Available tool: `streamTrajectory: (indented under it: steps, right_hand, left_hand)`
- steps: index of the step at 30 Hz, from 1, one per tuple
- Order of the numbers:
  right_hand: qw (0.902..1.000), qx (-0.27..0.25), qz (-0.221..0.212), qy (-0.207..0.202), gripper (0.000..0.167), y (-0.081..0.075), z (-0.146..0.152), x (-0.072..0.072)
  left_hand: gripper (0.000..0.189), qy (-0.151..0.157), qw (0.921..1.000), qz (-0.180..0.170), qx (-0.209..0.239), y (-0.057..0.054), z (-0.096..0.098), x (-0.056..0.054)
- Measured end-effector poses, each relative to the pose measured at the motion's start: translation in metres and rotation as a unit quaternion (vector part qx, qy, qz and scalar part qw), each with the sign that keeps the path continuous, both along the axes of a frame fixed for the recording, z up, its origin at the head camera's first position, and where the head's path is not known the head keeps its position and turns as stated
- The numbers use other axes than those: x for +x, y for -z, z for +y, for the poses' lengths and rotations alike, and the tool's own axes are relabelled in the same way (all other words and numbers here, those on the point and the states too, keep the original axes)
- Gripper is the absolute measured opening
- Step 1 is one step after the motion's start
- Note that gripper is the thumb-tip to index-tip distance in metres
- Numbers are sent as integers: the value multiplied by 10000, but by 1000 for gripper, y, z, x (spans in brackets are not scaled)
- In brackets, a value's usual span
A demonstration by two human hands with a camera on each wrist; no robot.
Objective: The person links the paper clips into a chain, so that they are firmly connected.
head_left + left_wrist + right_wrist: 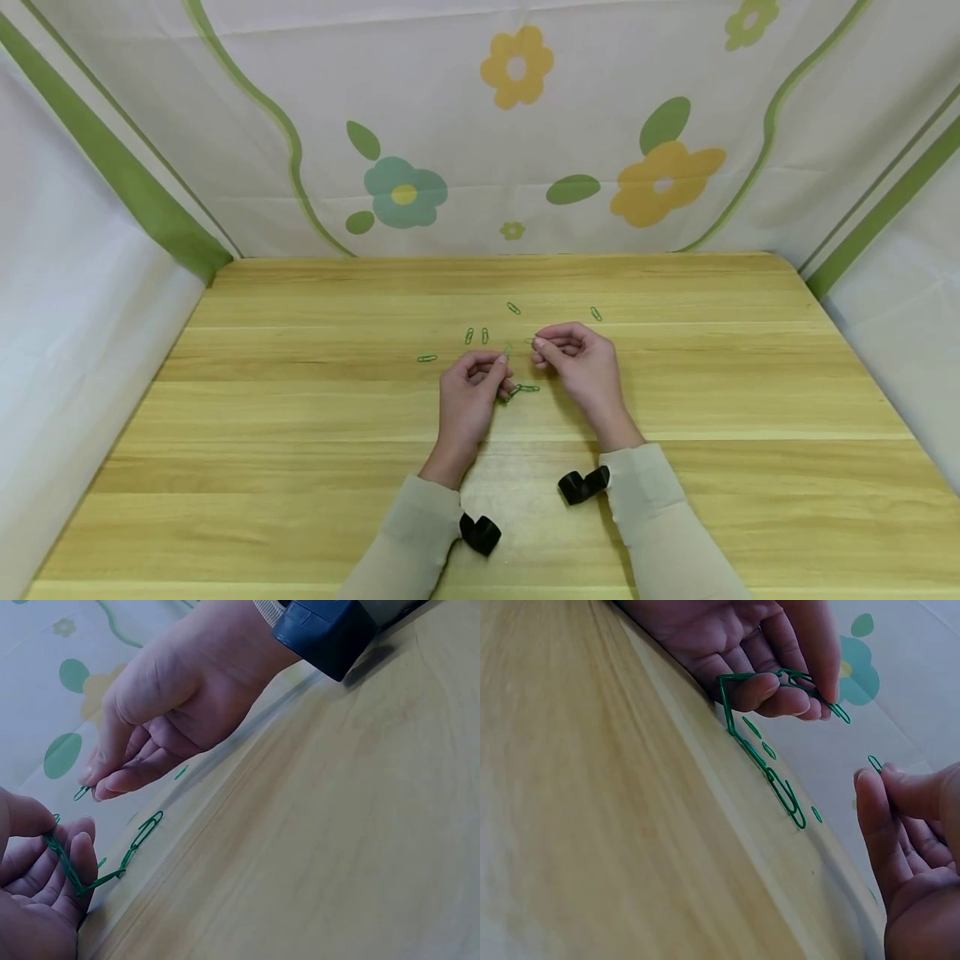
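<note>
Left hand (467, 396) pinches the paperclip chain (748, 750); right hand (583, 367) pinches a loose clip (875, 761); best line ends up slowly.

I have a narrow gap between my left hand (471, 396) and right hand (588, 367); the paperclip chain (726, 709) bars its near side.

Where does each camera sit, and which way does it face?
Head: worn on the head, facing forward and down at the tabletop; left hand, right hand and sleeves show.
Left wrist: on left wrist, facing across to the right hand; both hands show.
Right wrist: on right wrist, facing across to the left hand; both hands show.
Both wrist views share the green paper-clip chain.
</note>
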State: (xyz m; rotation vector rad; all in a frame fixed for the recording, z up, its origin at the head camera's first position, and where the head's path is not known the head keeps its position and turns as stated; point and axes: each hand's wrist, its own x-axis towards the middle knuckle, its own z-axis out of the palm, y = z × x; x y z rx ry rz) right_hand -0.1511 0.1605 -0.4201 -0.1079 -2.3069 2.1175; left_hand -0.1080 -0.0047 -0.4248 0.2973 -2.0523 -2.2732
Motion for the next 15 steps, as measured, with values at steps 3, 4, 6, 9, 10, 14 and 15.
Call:
streamTrajectory:
  steps: [3, 4, 6, 9, 10, 14, 15]
  right_hand:
    - [10000, -6, -34, 8, 17, -1, -1, 0]
    - [10000, -2, -38, 14, 17, -1, -1, 0]
    - [10000, 57, -41, 33, 17, -1, -1, 0]
    - [9998, 175, -21, 56, 16, -1, -1, 1]
    - [9998, 215, 0, 59, 16, -1, -1, 1]
    - [9995, 311, 81, 7, 16, -1, -1, 1]
    - [9995, 317, 87, -19, 16, 0, -1, 1]
  left_hand:
    - [13, 20, 10000, -30, -35, 0, 0, 0]
    - [13, 25, 10000, -36, -46, 0, -1, 0]
    - [13, 37, 10000, -58, -49, 0, -1, 0]
    - [13, 59, 9999, -78, -27, 0, -1, 0]
    - [14, 67, 9999, -86, -11, 0, -1, 0]
    - [14, 82, 9999, -107, 28, 0, -1, 0]
    - [13, 85, 9999, -107, 32, 0, -1, 0]
